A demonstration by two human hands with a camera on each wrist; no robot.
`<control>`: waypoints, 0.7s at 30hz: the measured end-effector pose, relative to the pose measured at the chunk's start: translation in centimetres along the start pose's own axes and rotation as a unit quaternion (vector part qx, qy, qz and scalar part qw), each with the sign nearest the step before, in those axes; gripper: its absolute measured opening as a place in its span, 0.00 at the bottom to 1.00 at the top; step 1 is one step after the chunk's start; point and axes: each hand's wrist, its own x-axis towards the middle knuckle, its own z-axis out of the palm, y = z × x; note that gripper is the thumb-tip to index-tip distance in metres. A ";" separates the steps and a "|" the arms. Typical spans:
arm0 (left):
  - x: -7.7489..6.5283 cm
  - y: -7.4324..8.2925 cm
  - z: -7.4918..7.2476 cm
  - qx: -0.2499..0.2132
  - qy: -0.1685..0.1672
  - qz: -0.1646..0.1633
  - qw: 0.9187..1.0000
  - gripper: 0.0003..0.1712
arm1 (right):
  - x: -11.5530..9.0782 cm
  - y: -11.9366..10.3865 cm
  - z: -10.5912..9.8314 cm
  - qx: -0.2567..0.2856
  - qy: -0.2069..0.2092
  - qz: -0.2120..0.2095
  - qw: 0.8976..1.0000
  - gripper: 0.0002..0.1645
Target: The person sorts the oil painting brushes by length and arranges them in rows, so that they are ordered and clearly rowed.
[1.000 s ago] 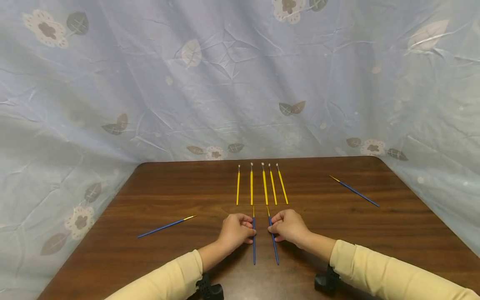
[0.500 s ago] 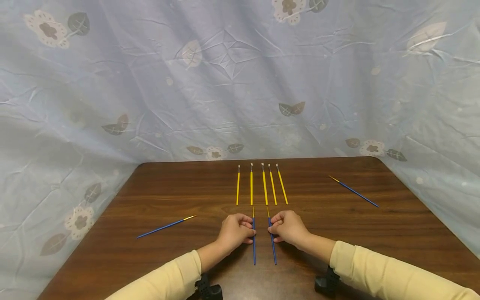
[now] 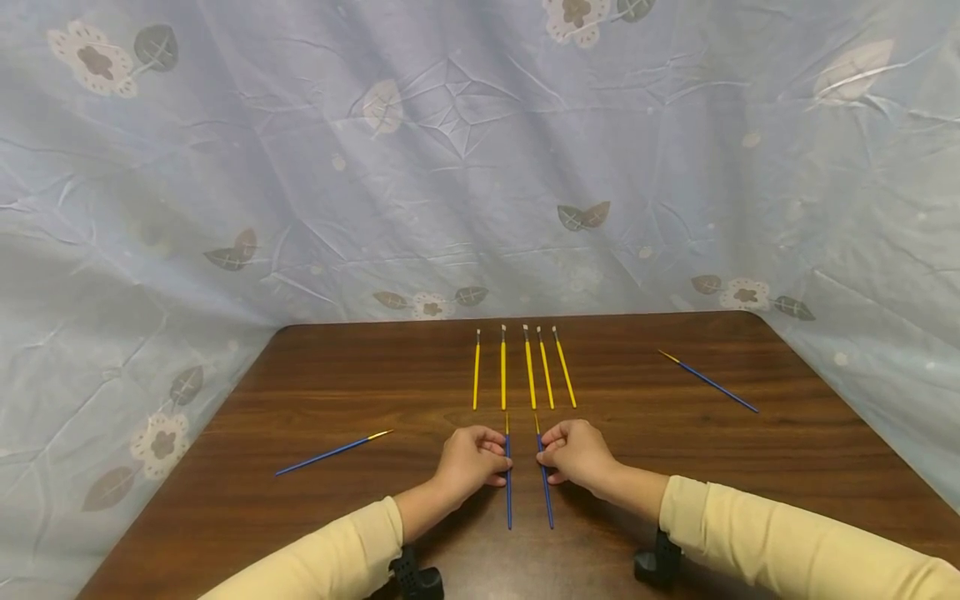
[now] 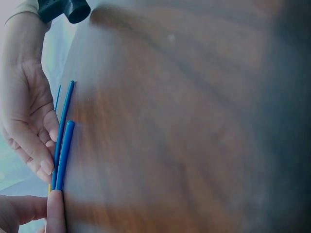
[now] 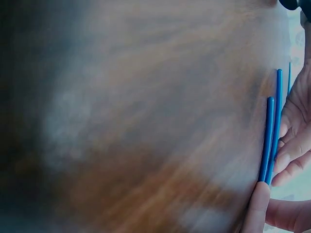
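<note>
My left hand (image 3: 463,460) pinches a thin blue paintbrush (image 3: 509,502) between thumb and fingers. It lies nearly straight, its golden tip toward the far edge. A short gap to the right, my right hand (image 3: 581,457) pinches a second blue paintbrush (image 3: 547,497), its handle end slanting slightly right. Both handles stick out toward me past the fingers. In the left wrist view the left-hand brush (image 4: 66,150) shows its rounded end close over the table; the right wrist view shows the right-hand brush (image 5: 268,141) likewise. Just beyond the tips, several yellow paintbrushes (image 3: 503,371) lie in a row.
One loose blue paintbrush (image 3: 330,454) lies at an angle on the left of the brown wooden table (image 3: 337,533). Another blue paintbrush (image 3: 708,382) lies slanted at the right. A flower-patterned curtain (image 3: 450,192) hangs behind the table and along its sides.
The handle end of the right-hand paintbrush has swung slightly left, so that it lies straighter. Both hands stay almost in place, and the other brushes have not moved.
</note>
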 end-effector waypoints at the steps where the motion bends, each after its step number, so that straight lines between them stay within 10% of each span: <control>1: 0.0 0.0 0.0 -0.002 0.000 -0.001 1.000 0.15 | 0.0 0.0 0.0 -0.001 0.000 0.001 1.000 0.11; 21: 0.0 0.5 -0.2 -0.029 -0.009 -0.038 0.999 0.17 | -0.4 0.1 -0.5 0.037 -0.006 0.001 0.999 0.11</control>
